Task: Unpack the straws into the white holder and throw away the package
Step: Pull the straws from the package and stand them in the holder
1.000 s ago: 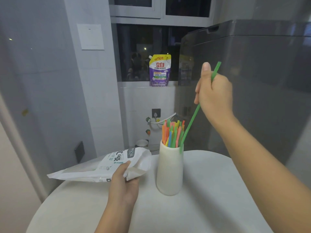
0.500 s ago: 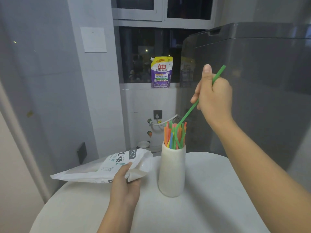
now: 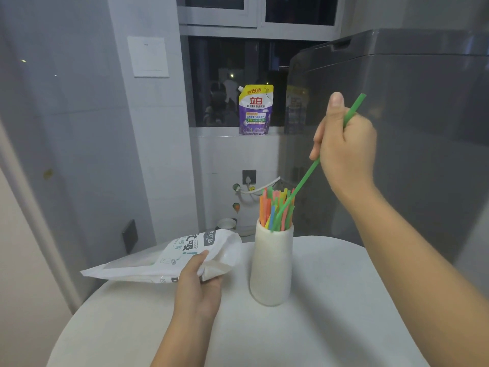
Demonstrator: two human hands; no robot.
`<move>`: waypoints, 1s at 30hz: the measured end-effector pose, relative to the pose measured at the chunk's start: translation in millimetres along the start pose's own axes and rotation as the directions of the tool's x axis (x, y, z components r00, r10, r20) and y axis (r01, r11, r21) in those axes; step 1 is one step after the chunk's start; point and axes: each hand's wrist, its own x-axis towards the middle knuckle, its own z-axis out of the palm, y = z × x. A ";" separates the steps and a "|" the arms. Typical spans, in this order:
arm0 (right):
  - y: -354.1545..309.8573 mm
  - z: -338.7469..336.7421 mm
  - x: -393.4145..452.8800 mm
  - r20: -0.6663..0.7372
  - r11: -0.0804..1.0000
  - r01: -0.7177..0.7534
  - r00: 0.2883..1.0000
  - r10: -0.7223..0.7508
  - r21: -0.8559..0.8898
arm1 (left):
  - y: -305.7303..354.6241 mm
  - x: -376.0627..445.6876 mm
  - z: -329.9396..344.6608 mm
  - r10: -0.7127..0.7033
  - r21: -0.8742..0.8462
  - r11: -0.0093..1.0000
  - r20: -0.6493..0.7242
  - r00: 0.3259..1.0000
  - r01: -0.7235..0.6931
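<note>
A white holder (image 3: 271, 268) stands upright on the round white table (image 3: 330, 313), with several coloured straws (image 3: 275, 210) sticking out of its top. My right hand (image 3: 346, 149), raised above and to the right of the holder, grips a long green straw (image 3: 304, 178) that slants down with its lower end among the other straws in the holder. My left hand (image 3: 198, 284) grips the open end of the white straw package (image 3: 172, 258), which lies flat on the table to the left of the holder.
A tall grey appliance (image 3: 410, 128) fills the right side behind the table. A purple and yellow pouch (image 3: 255, 109) stands on the window sill. A wall socket (image 3: 248, 176) with a cable and a small bowl (image 3: 226, 223) lie beyond the table's far edge.
The green straw's lower end has gone from outside the holder's rim to inside among the other straws. My right hand has tilted the straw further right. My left hand has kept its hold on the package.
</note>
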 end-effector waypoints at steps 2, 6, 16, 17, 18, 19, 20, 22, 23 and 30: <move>-4.4 -2.3 3.3 -0.017 0.999 0.033 0.999 -0.033 0.017 | -0.3 1.2 -0.9 0.000 -0.001 1.000 -0.002 1.000 0.000; -7.3 -1.1 2.1 0.019 0.996 0.091 0.996 -0.091 0.003 | -2.1 3.8 -0.5 -0.013 0.002 1.000 0.000 1.000 0.013; 7.1 10.9 -12.2 0.161 0.997 0.041 0.987 -0.028 -0.073 | 0.9 4.7 -3.9 0.003 0.008 1.000 0.002 1.000 -0.003; 6.7 13.4 -11.1 0.170 0.996 0.039 0.985 -0.024 -0.085 | 1.1 4.6 -3.8 0.003 0.003 1.000 0.009 1.000 -0.003; 6.5 15.6 -9.7 0.177 0.994 0.041 0.984 -0.022 -0.105 | 0.9 4.2 -3.7 0.002 -0.001 1.000 0.015 1.000 -0.002; 6.3 17.9 -8.3 0.182 0.991 0.045 0.983 -0.021 -0.128 | 0.6 3.6 -3.3 0.001 -0.001 1.000 0.018 1.000 -0.001; 6.6 20.1 -6.8 0.184 0.987 0.051 0.983 -0.023 -0.150 | 0.4 3.1 -2.8 0.000 0.002 1.000 0.018 1.000 0.000; 8.2 23.9 -4.3 0.191 0.982 0.065 0.981 -0.030 -0.180 | -0.5 3.0 -2.0 -0.006 0.003 1.000 0.014 1.000 0.006; 8.8 25.9 -3.6 0.206 0.978 0.067 0.978 -0.026 -0.198 | -0.5 3.2 -2.1 -0.007 -0.004 1.000 0.015 1.000 0.007; 8.3 20.9 -6.2 0.127 0.979 0.137 0.985 -0.118 -0.152 | 1.3 3.7 -3.0 -0.002 -0.011 1.000 0.019 1.000 0.002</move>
